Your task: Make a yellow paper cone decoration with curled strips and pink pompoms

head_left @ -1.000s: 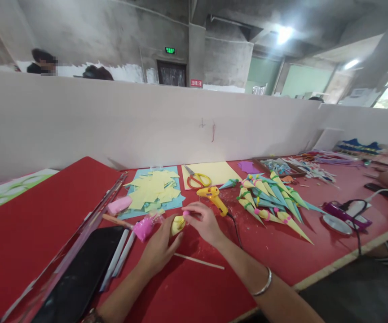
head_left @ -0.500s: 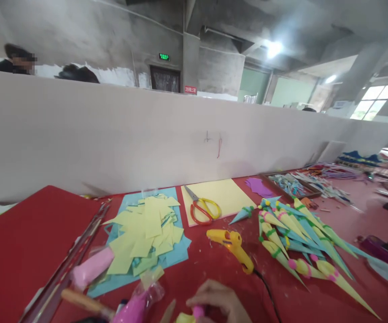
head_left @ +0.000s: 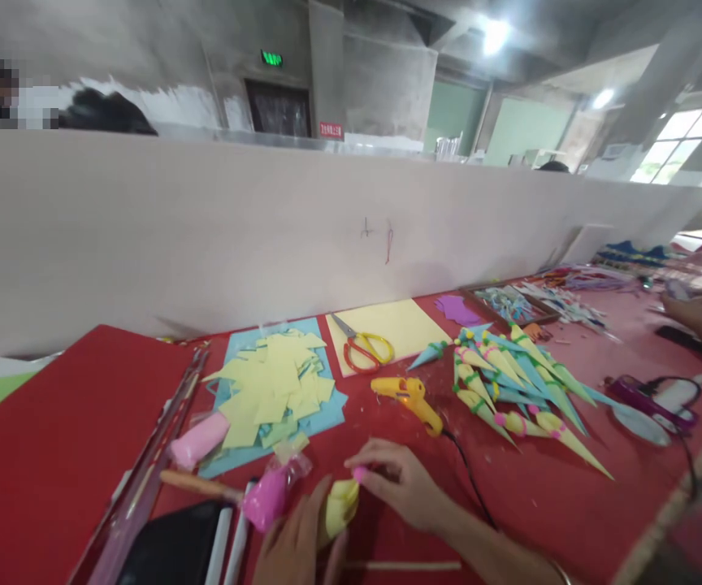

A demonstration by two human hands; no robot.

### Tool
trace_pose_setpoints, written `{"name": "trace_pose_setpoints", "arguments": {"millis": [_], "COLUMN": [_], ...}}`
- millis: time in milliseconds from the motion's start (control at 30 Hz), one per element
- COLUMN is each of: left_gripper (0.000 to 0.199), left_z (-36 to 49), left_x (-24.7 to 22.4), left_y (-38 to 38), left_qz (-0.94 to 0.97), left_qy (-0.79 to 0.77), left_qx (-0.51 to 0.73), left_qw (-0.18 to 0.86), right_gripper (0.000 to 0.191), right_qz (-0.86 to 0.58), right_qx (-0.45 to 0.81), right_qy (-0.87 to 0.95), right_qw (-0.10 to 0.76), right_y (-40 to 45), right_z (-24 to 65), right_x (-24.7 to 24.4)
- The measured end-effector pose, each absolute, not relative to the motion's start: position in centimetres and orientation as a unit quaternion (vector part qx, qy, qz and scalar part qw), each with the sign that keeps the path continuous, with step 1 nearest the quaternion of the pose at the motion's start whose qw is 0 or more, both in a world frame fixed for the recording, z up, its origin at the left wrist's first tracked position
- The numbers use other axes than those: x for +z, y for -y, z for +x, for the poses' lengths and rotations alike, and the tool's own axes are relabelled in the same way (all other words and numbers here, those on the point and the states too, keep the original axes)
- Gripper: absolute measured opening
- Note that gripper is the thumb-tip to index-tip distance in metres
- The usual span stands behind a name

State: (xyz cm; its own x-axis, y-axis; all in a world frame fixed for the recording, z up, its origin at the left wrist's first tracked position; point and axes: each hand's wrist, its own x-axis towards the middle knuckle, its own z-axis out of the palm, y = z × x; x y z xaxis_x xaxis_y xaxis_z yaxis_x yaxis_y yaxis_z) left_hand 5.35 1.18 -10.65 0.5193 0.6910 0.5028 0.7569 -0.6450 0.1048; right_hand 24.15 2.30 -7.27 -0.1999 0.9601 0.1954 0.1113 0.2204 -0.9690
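In the lower middle of the head view, my left hand [head_left: 295,538] is closed around a yellow paper cone [head_left: 341,505]. My right hand [head_left: 400,486] pinches a small pink ball [head_left: 359,474] against the cone's upper right side. Left of my hands lies a bright pink lump of clay in clear wrap [head_left: 267,497]. Beyond my right hand rests a yellow glue gun [head_left: 410,396] with a black cord. Several finished paper cones [head_left: 509,374], yellow and blue with green or pink trim, are heaped to the right.
Cut yellow paper pieces [head_left: 278,382] lie on blue sheets at left centre. Scissors [head_left: 360,343] rest on a cream paper stack [head_left: 415,325]. A wooden-handled tool [head_left: 196,485] and a black object [head_left: 171,546] lie at lower left. A co-worker's hand [head_left: 692,317] shows at far right.
The view has tilted down, so both hands and the yellow cone now show more fully. My right hand still pinches the pink ball, now seen at the cone's side.
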Motion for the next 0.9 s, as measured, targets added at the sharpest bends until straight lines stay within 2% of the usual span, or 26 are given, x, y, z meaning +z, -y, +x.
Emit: {"name": "trace_pose_setpoints", "arguments": {"millis": [300, 567, 767, 900], "left_gripper": [0.031, 0.030, 0.029, 0.029], "left_z": [5.9, 6.1, 6.5, 6.6], "left_x": [-9.0, -8.7, -8.7, -8.4], "left_y": [-0.4, -0.2, -0.3, -0.8], "left_qz": [-0.860, -0.858, -0.858, -0.863], "left_qy": [0.438, 0.449, 0.452, 0.450], "left_qx": [-0.258, -0.245, -0.245, -0.228], "left_qw": [0.035, 0.040, 0.012, -0.005], "right_gripper": [0.023, 0.027, 0.023, 0.024], "right_qz": [-0.395, -0.377, -0.388, -0.377], "right_qx": [0.482, 0.540, 0.486, 0.493], "right_qy": [0.648, 0.602, 0.645, 0.643], "right_qw": [0.438, 0.452, 0.445, 0.448], "right_y": [-2.0, -1.8, -2.2, -2.3], "right_z": [24.1, 24.1, 24.8, 25.1], "right_x": [-6.8, -7.4, -7.2, -7.2]}}
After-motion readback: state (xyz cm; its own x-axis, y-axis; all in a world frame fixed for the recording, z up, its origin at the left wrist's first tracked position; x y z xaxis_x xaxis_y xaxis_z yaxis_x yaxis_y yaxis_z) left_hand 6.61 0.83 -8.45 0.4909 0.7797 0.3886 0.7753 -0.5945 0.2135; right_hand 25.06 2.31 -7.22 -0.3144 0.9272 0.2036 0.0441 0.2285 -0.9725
